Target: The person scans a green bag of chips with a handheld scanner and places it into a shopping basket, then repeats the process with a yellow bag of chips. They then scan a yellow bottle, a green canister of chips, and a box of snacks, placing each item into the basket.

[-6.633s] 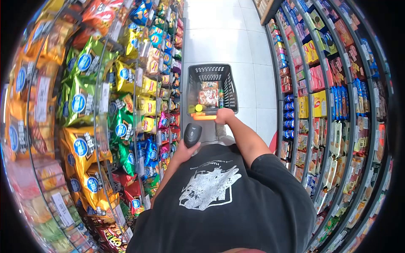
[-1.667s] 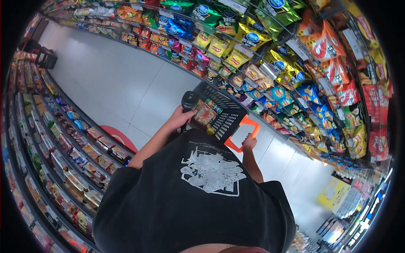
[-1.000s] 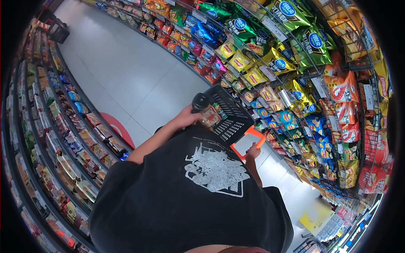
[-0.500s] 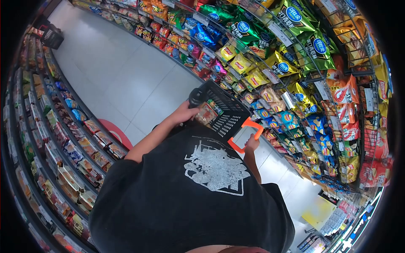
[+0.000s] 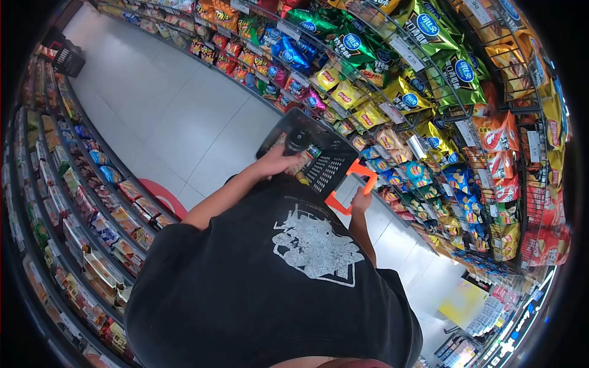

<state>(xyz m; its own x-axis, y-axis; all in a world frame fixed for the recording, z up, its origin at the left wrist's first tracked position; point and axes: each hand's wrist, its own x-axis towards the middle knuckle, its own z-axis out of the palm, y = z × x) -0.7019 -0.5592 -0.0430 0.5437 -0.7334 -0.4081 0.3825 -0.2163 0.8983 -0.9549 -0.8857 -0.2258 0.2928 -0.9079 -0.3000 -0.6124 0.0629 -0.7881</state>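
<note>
A black shopping basket [image 5: 328,175] with an orange handle [image 5: 369,176] hangs in front of my body, with some packaged goods inside. My right hand [image 5: 362,199] is closed round the orange handle at the basket's near right side. Over the basket's left part, my left hand [image 5: 279,162] is closed on a dark rounded object [image 5: 297,141], which looks like a bottle or its cap. Parts of the packages beneath are hidden by that hand and object.
Snack shelves [image 5: 392,113] with bagged chips run along the right, close to the basket. More shelves [image 5: 86,208] curve along the left. A tiled floor [image 5: 184,104] lies between them. Another black basket [image 5: 69,60] stands at the far left.
My left hand has moved slightly right with the dark object, which is now over the inside of the basket. The basket and my right hand have shifted slightly left.
</note>
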